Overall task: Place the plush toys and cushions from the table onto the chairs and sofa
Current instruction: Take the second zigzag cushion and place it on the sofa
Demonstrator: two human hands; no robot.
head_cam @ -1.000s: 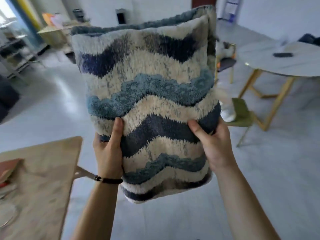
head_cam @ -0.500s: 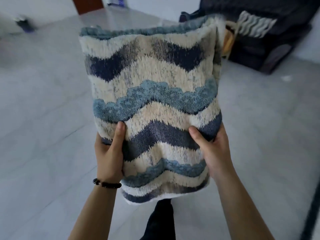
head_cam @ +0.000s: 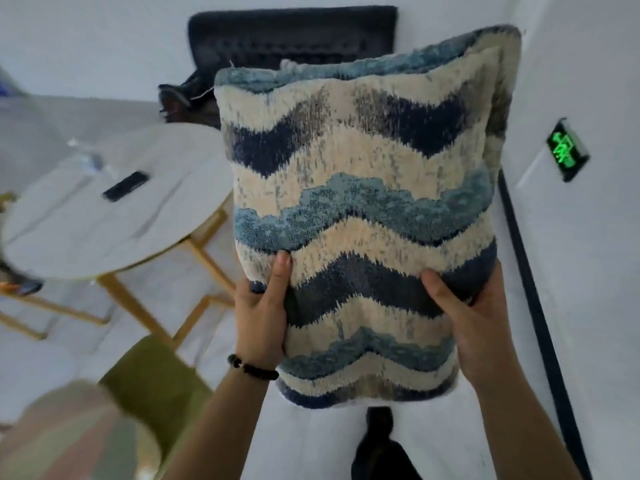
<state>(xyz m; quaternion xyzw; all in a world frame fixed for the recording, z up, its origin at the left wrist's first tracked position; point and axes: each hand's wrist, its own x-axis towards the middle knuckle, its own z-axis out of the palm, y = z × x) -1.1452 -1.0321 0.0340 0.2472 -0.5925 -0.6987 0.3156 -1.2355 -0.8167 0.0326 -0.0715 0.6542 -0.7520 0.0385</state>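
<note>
Gripping the wavy-striped cushion upright, left hand and right hand clamp its lower edges, fingers hidden behind it.

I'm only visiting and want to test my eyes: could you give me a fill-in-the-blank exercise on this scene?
The left hand and right hand each grip the cushion with the ____ on its front face.
The beaded bracelet circles the ____ wrist.
The wall sign glows ____.
The dark flat device lies on the white ____.
Missing words: thumb, left, green, table.
</note>
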